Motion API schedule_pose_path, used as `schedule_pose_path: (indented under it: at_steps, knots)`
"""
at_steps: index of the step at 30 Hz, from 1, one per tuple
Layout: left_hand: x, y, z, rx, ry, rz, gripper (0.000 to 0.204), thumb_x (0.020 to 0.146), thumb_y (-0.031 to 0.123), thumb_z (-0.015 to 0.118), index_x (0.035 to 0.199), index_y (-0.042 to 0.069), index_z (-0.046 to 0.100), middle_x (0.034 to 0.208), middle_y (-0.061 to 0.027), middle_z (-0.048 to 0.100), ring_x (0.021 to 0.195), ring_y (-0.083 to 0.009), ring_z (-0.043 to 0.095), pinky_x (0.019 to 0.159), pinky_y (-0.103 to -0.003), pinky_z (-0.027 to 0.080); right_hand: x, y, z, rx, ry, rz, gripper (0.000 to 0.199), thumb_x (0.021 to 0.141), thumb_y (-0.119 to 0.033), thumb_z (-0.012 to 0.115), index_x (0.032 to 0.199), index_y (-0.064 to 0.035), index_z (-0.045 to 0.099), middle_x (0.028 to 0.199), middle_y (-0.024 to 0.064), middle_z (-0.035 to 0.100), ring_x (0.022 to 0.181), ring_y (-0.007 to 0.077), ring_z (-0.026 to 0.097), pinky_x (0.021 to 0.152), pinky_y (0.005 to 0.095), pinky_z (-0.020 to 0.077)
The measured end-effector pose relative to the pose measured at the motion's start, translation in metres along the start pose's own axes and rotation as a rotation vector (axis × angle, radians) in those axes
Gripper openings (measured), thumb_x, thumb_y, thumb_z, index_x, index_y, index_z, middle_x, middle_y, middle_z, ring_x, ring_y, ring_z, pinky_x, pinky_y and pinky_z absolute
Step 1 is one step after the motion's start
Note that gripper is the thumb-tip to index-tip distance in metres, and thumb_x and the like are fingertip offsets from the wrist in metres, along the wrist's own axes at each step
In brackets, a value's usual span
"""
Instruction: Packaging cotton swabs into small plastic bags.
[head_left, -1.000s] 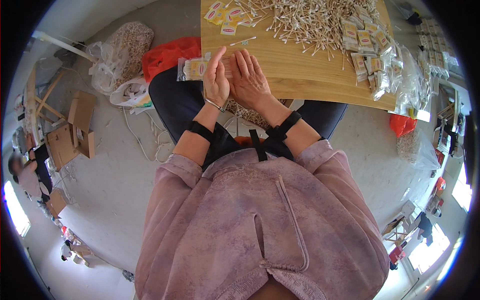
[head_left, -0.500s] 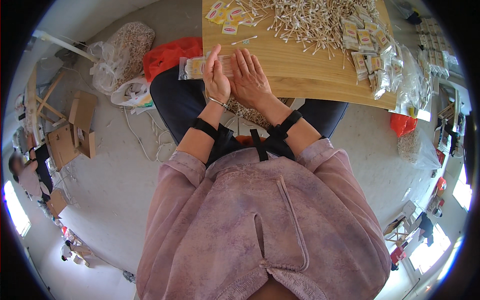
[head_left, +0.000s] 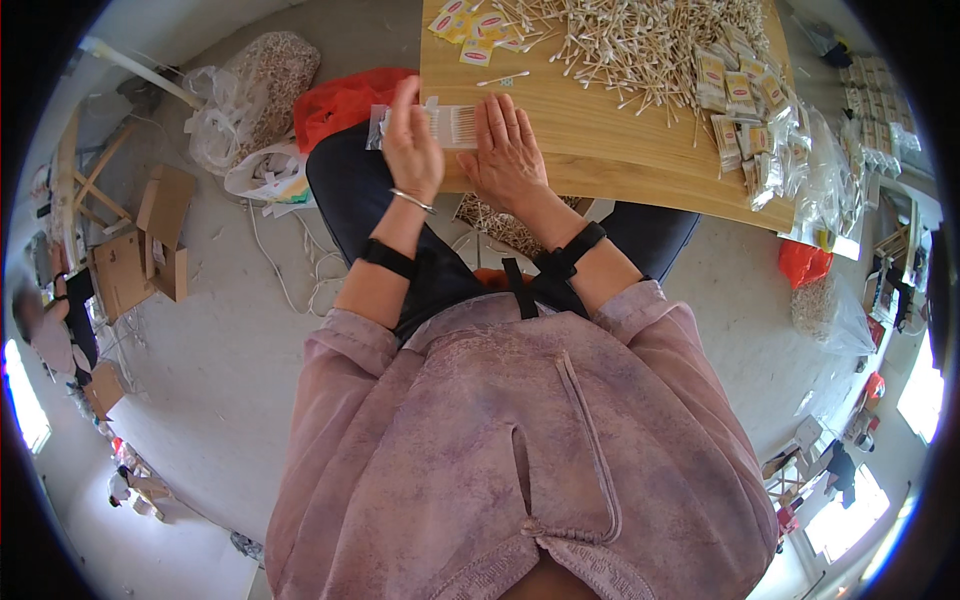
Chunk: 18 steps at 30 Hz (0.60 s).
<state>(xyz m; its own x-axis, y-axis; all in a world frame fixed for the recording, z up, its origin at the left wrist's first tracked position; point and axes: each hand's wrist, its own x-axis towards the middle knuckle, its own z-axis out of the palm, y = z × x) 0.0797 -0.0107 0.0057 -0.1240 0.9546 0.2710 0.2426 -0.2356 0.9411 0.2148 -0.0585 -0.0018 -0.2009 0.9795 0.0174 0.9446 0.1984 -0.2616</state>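
Observation:
A clear plastic pouch of cotton swabs [head_left: 452, 127] lies flat at the near edge of a wooden table [head_left: 620, 150]. My left hand [head_left: 412, 145] stands on edge at the pouch's left end, fingers straight and pressed against it. My right hand [head_left: 508, 148] lies palm down just right of the swabs, fingers spread over the pouch's right end. A big loose heap of cotton swabs [head_left: 640, 45] covers the table's far side. Filled packets [head_left: 735, 100] are stacked at the right, and small printed labels [head_left: 465, 22] lie at the far left.
A red bag [head_left: 340, 100] and white plastic bags [head_left: 250, 160] sit on the floor at the left. Cardboard pieces [head_left: 150, 240] and wooden slats lie further left. More clear bags [head_left: 830, 180] hang off the table's right end.
Both hands have slid slightly along the pouch and my right hand has flattened down onto it. The pouch stays at the table edge.

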Motion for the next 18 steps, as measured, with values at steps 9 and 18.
schedule_pose_path:
  at_steps: [9,18]
  knots:
    - [0.025,-0.053,-0.043,0.462,-0.11,-0.257,0.049,0.097,0.042,0.038,0.107,-0.001,0.06,0.103,-0.0231,0.063,0.101,-0.0396,0.059,0.086,-0.042,0.047,0.005,-0.008,-0.001,0.034,-0.01,-0.007,0.074,0.092,-0.045,0.04,0.143,0.0048,0.019,0.15,0.0199,0.016,0.142,0.0326,0.009,0.116,0.043,0.008]
    - [0.024,-0.067,-0.039,0.418,-0.207,-0.28,0.053,0.098,0.043,0.035,0.089,-0.003,0.061,0.087,-0.0274,0.062,0.087,-0.0447,0.059,0.075,-0.046,0.046,0.011,-0.02,0.001,0.062,-0.032,-0.012,0.075,0.092,-0.045,0.041,0.143,0.0054,0.017,0.151,0.0197,0.014,0.142,0.0326,0.008,0.115,0.0434,0.0075]
